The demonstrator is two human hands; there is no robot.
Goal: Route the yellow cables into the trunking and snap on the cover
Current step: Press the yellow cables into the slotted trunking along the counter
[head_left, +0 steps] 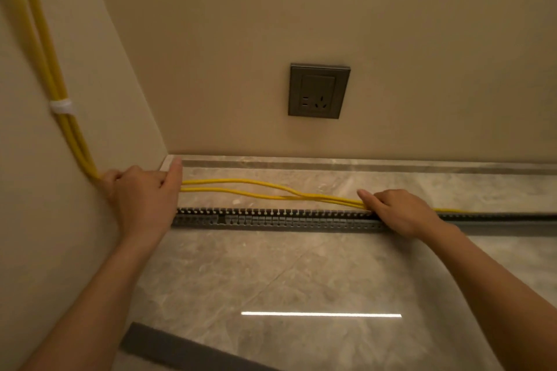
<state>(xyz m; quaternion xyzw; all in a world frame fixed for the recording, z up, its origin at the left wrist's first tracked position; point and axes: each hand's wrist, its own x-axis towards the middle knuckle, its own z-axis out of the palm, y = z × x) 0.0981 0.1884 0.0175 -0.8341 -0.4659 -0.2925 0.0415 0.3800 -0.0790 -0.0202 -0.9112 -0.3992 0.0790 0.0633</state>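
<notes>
Two yellow cables (265,190) being held over the floor behind an open slotted trunking (271,217).

The yellow cables are running down the left wall (36,220), bound by a white tie (61,106), then bending at the corner and lying across the marble floor (301,274) just behind the grey trunking, which is lying along the floor parallel to the back wall (301,9). The left hand (141,199) is gripping the cables at the bend, its fingers curled around them and the thumb pointing up. The right hand (401,211) is resting on the trunking, its fingers pressed together on the cables at the trunking's rear edge. A grey cover strip (180,349) is lying on the floor nearer the person. A grey socket (319,90) is sitting on the back wall.
</notes>
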